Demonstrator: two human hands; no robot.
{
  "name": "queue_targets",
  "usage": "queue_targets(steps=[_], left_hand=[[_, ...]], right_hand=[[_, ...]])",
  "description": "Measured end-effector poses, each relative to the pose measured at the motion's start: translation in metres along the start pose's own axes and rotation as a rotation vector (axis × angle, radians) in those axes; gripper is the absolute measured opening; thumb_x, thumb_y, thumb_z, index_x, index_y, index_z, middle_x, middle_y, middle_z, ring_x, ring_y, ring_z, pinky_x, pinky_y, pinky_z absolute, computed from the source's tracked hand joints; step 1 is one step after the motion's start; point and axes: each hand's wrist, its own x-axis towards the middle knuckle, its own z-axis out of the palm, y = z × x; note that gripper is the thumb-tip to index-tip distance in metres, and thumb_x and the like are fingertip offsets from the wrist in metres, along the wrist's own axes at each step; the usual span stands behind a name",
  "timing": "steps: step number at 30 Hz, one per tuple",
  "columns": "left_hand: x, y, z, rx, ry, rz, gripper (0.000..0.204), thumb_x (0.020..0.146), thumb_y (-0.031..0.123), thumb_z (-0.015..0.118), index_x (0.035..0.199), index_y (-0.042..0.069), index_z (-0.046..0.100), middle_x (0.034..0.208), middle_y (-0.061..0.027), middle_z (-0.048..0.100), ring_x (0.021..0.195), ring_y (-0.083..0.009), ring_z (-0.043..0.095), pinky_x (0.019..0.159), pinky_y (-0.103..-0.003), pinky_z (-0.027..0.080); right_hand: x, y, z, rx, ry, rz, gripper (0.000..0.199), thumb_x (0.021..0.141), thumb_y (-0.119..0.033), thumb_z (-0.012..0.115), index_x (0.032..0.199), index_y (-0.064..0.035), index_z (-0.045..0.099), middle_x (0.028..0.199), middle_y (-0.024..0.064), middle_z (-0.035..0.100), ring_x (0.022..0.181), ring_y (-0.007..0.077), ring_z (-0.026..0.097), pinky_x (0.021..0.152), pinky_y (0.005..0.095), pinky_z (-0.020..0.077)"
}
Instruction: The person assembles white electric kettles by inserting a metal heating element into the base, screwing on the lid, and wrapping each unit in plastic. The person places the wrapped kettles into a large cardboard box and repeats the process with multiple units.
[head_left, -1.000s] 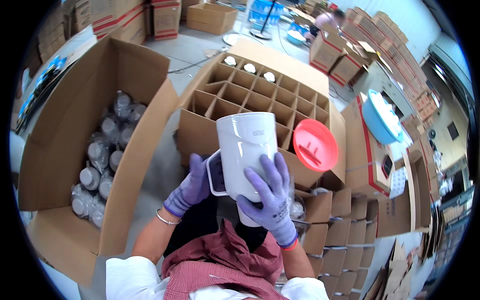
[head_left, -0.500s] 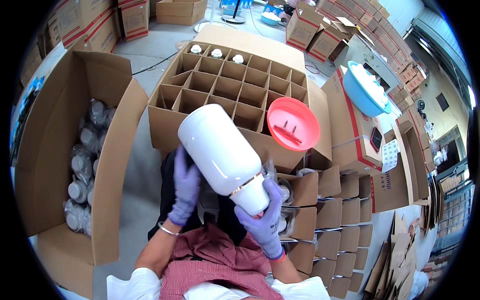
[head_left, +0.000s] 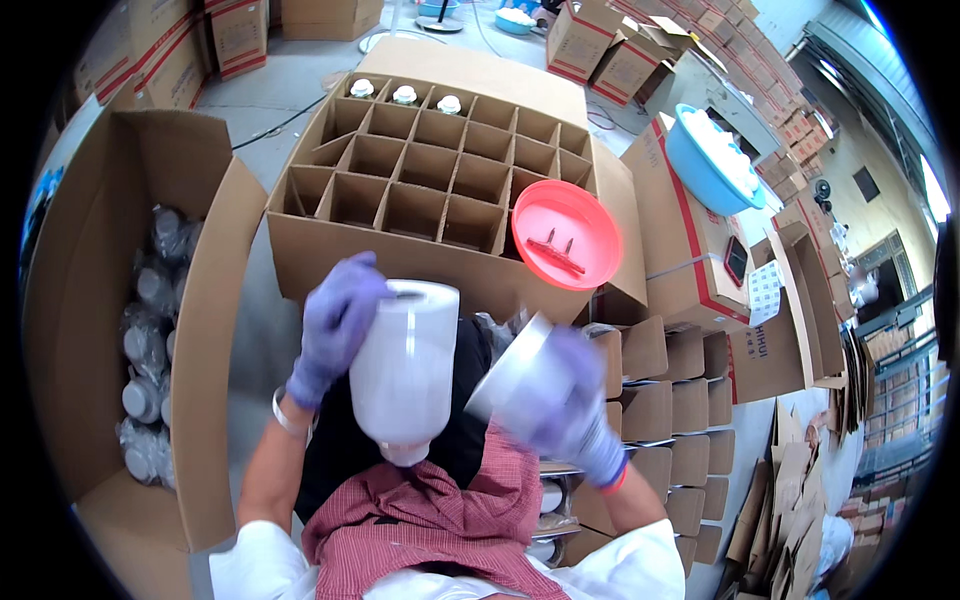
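My left hand (head_left: 338,318), in a purple glove, grips the upper end of a white bottle (head_left: 405,365) that hangs neck-down over my lap. To its right, my right hand (head_left: 578,400), also gloved and blurred by motion, is closed on a white cup-shaped piece (head_left: 515,370), held apart from the bottle. Just beyond my hands stands a carton (head_left: 400,245) with cardboard dividers. White caps (head_left: 404,95) show in some cells of its far row. A red round dish (head_left: 603,250) rests on the carton's right corner, with a small red piece bearing two spikes (head_left: 556,256) in it.
At my left, a tall open carton (head_left: 215,330) holds plastic-wrapped white items (head_left: 140,400). Cardboard dividers (head_left: 650,410) stand at my right. Beyond them, a closed carton (head_left: 690,260) bears a blue basin (head_left: 700,165), a phone (head_left: 737,260) and a tape roll (head_left: 765,293).
The white bottle has gone from tilted to upright, neck down, and my left hand has closed on its upper end. My right hand has moved right with the white cup-shaped piece.
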Motion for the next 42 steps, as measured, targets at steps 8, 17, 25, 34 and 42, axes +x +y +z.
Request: queue_targets(steps=[8, 17, 25, 34, 42], left_hand=[[-0.094, 0.041, 0.012, -0.245, -0.147, -0.215, 0.022, 0.088, 0.015, 0.059, 0.102, 0.002, 0.072, 0.103, -0.0115, 0.068, 0.105, -0.0288, 0.063, 0.110, -0.053, 0.038], [-0.100, 0.045, -0.005, -0.515, -0.104, -0.614, 0.039, 0.100, 0.029, 0.053, 0.110, -0.005, 0.070, 0.115, -0.0186, 0.069, 0.124, -0.0327, 0.057, 0.111, -0.042, 0.038], [-0.088, 0.053, -0.018, -0.354, -0.184, -0.566, 0.047, 0.101, 0.031, 0.045, 0.124, -0.006, 0.065, 0.131, -0.0204, 0.062, 0.127, -0.0319, 0.056, 0.119, -0.045, 0.030], [-0.043, 0.032, -0.021, -0.259, -0.527, -0.358, 0.080, 0.068, 0.028, 0.083, 0.140, 0.007, 0.056, 0.151, -0.0197, 0.043, 0.143, -0.0386, 0.036, 0.118, -0.046, 0.028], [0.002, -0.018, 0.000, -0.685, 0.093, -0.801, 0.064, 0.108, 0.045, 0.031, 0.117, -0.008, 0.067, 0.128, -0.0195, 0.064, 0.119, -0.0230, 0.061, 0.107, -0.034, 0.044]], right_hand=[[0.019, 0.194, 0.099, -0.272, -0.025, 0.624, 0.068, 0.075, -0.030, 0.079, 0.136, -0.0145, 0.052, 0.136, 0.0239, 0.047, 0.112, 0.0464, 0.056, 0.094, 0.0544, 0.0476], [-0.021, -0.006, 0.073, 1.038, -0.224, 0.224, 0.025, 0.080, -0.015, 0.077, 0.104, -0.0098, 0.072, 0.107, 0.0095, 0.065, 0.104, 0.0299, 0.062, 0.103, 0.0439, 0.0441], [-0.002, 0.003, 0.060, 0.981, -0.402, 0.250, 0.030, 0.073, -0.006, 0.075, 0.102, -0.0037, 0.073, 0.114, 0.0135, 0.065, 0.114, 0.0301, 0.059, 0.103, 0.0404, 0.0456], [0.007, -0.009, 0.083, 1.036, -0.322, 0.344, 0.087, 0.068, -0.030, 0.085, 0.142, -0.0025, 0.050, 0.146, 0.0202, 0.047, 0.138, 0.0379, 0.043, 0.115, 0.0467, 0.0328], [0.070, 0.032, 0.127, 0.849, 0.035, 0.281, 0.103, 0.077, -0.059, 0.076, 0.149, 0.0026, 0.035, 0.156, 0.0248, 0.026, 0.144, 0.0371, 0.034, 0.114, 0.0460, 0.0338]])
